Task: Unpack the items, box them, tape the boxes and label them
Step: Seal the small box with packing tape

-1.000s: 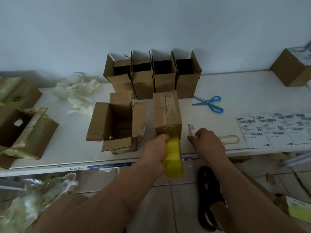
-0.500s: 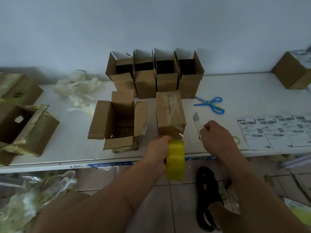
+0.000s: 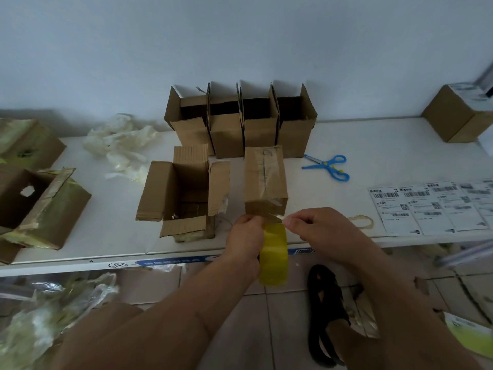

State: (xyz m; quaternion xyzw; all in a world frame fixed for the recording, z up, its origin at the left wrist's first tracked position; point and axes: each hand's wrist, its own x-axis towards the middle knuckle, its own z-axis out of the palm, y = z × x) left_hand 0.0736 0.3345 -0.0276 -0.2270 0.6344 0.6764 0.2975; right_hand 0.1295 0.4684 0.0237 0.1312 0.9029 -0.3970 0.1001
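A closed, taped cardboard box (image 3: 264, 177) stands near the front edge of the white table (image 3: 373, 145). Just in front of it, my left hand (image 3: 245, 236) grips a yellow tape roll (image 3: 274, 257) held on edge below the table rim. My right hand (image 3: 320, 228) pinches a small pale cutter-like piece (image 3: 274, 217) at the top of the roll, close to the box's front face. An open box (image 3: 157, 190) with its flaps spread lies to the left of the taped one. Printed labels (image 3: 426, 206) lie at the right.
Several open boxes (image 3: 229, 134) stand in a row against the wall. Blue scissors (image 3: 329, 166) lie right of the taped box. Crumpled plastic (image 3: 120, 142) and torn cartons (image 3: 45, 209) fill the left; another box (image 3: 453, 116) sits far right. A black sandal (image 3: 322, 316) lies on the floor.
My right hand moved left from beside the taped box to the top of the tape roll, carrying the small pale piece. My left hand kept its hold on the roll.
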